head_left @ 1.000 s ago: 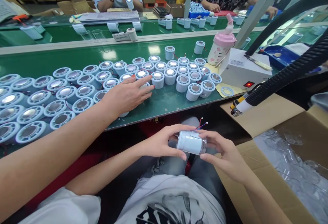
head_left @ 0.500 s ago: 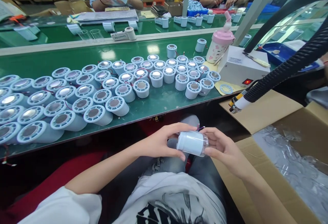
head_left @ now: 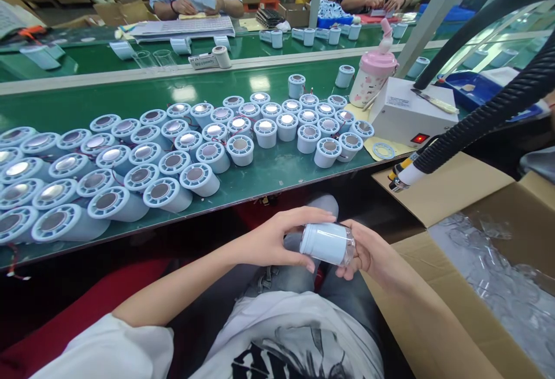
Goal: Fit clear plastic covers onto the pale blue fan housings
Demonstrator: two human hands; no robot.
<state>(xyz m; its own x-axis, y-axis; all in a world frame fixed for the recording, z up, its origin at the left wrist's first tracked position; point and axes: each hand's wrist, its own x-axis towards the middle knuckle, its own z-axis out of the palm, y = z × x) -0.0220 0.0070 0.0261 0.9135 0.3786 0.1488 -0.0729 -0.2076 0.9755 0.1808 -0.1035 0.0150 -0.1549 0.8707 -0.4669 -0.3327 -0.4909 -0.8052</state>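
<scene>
Above my lap, a light-blue cylindrical housing [head_left: 325, 242] lies on its side, with a clear plastic cover [head_left: 349, 247] around its right end. My left hand [head_left: 284, 239] grips it from the left, thumb below and fingers along the top. On the clear end, my right hand [head_left: 366, 249] is closed, its fingers curled under and behind; their tips are partly hidden. Many similar blue housings [head_left: 240, 149], with round metallic discs on top and thin red and dark wires, stand in rows on the green bench [head_left: 260, 179] in front of me.
To the right, a cardboard box [head_left: 416, 263] holds clear plastic pieces [head_left: 498, 275]. A black hose [head_left: 481, 113] with a metal tip hangs over it. A grey box [head_left: 407, 110] with a lit red switch and a pink-lidded cup [head_left: 373, 78] stand on the bench. Two people work opposite.
My right hand has turned, its fingers going from the top of the clear end to beneath it. The wires above the housing no longer show. Opposite, a person's hands have lowered.
</scene>
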